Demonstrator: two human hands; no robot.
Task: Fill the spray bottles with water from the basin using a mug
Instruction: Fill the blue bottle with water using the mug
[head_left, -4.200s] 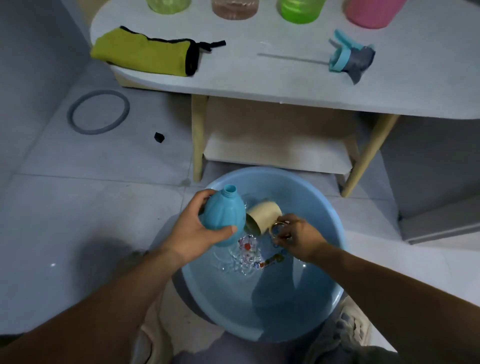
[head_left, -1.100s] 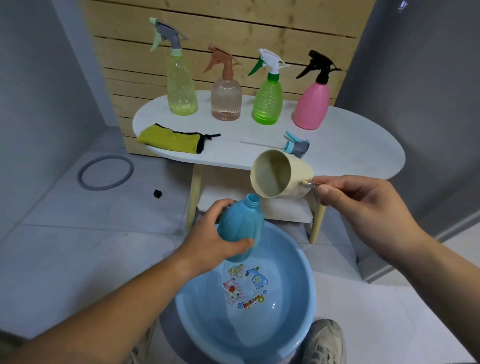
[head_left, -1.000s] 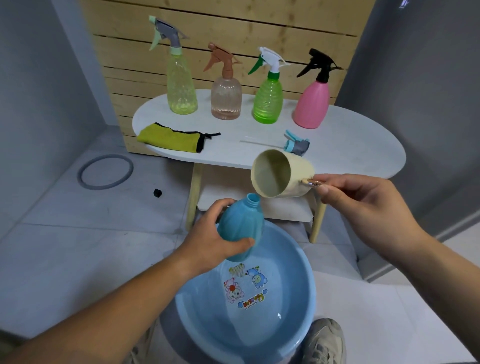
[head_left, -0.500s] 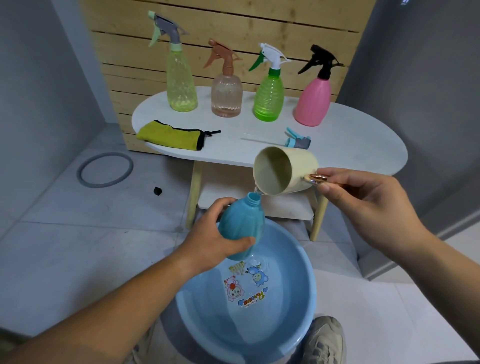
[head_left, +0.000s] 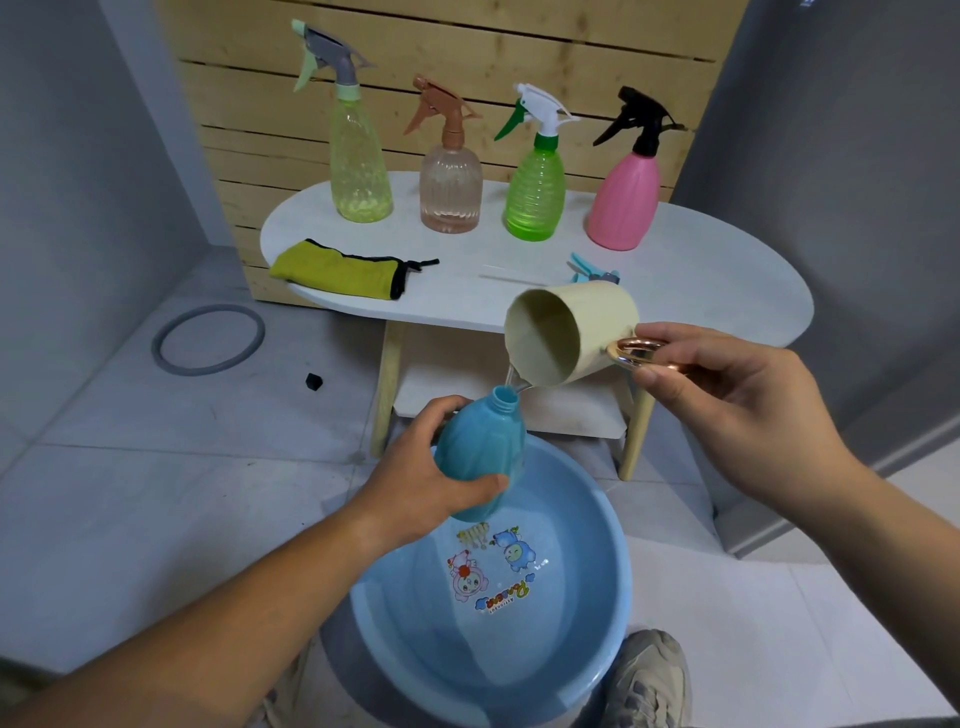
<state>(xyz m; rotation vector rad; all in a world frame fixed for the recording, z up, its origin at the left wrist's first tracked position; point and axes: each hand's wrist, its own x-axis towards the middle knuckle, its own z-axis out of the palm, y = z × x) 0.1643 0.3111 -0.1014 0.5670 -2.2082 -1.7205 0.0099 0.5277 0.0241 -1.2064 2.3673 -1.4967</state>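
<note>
White oval table (head_left: 701, 280) with four spray bottles (head_left: 451, 197), yellow pouch (head_left: 337, 270), loose sprayer head (head_left: 589, 267).

Left hand (head_left: 421, 493) and right hand (head_left: 727, 405) are bare, forearms (head_left: 234, 613) uncovered as far as you can see, plus a chunky beige-grey lace-up sneaker (head_left: 649, 680) poking in at the bottom.
</note>
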